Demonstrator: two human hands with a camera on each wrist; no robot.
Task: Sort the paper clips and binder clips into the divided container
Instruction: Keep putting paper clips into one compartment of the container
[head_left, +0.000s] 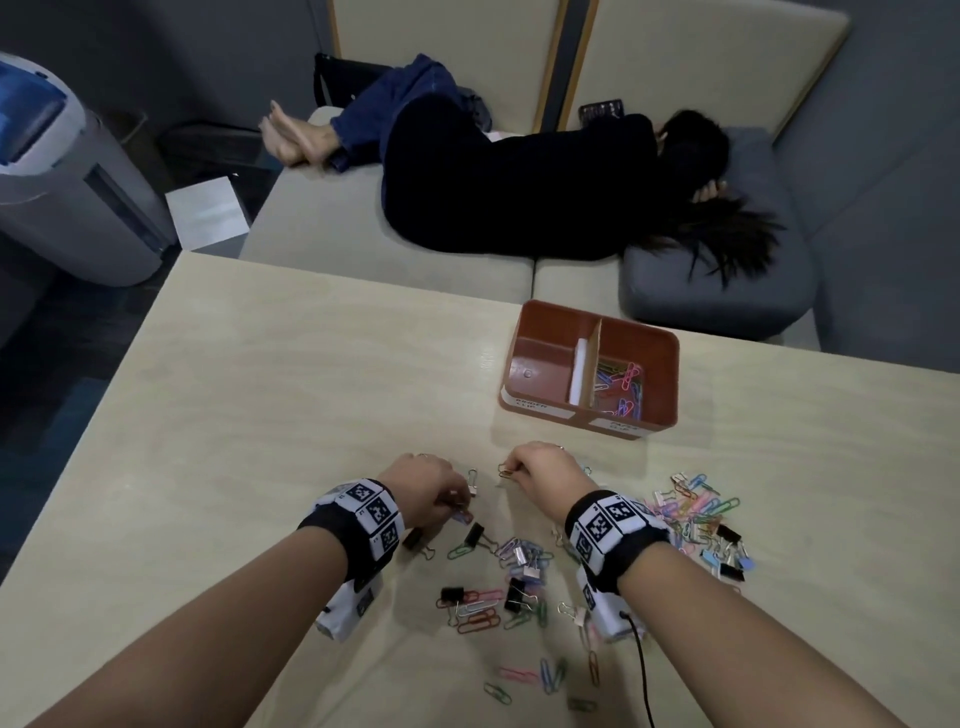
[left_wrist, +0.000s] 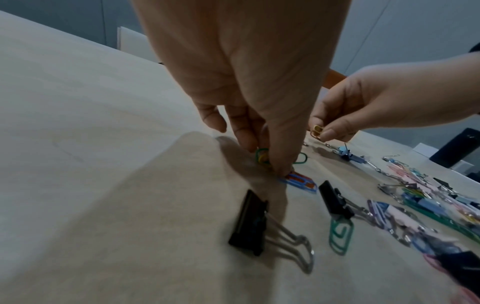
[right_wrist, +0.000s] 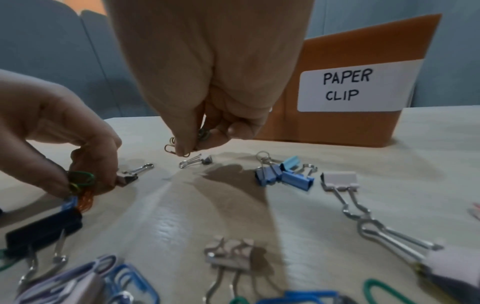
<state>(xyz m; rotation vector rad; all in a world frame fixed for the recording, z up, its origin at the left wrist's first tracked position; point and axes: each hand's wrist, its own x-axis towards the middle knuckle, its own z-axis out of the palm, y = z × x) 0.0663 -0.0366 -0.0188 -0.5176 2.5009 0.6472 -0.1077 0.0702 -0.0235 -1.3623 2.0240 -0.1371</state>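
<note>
I see both hands low over the bench (head_left: 260, 395), close together at the near middle. My left hand (head_left: 423, 488) has its grip pinched on a small bunch of paper clips (left_wrist: 262, 155), green and yellow wire showing between thumb and fingertips; its tips touch a blue and orange pair of clips (left_wrist: 298, 182) lying flat. My right hand (head_left: 545, 467) has its grip closed on gold paper clips (right_wrist: 172, 146), held just off the surface.

The divided container (head_left: 660, 415) stands well beyond the right hand, near the bench's far edge. Its right compartment holds coloured paper clips (head_left: 621, 387); the front label there reads PAPER CLIP. I cannot tell what lies in the left compartment.

Loose clips (head_left: 498, 587) spread between and below my wrists, with a denser heap (head_left: 701, 519) to the right of the right wrist. A black binder clip (left_wrist: 249, 224) lies just behind the left fingers, another (left_wrist: 335, 201) beside it. Blue binder clips (right_wrist: 283, 174) sit near the right hand.

The stretch of bench between hands and container is bare, as is the whole left side out to its edge.
</note>
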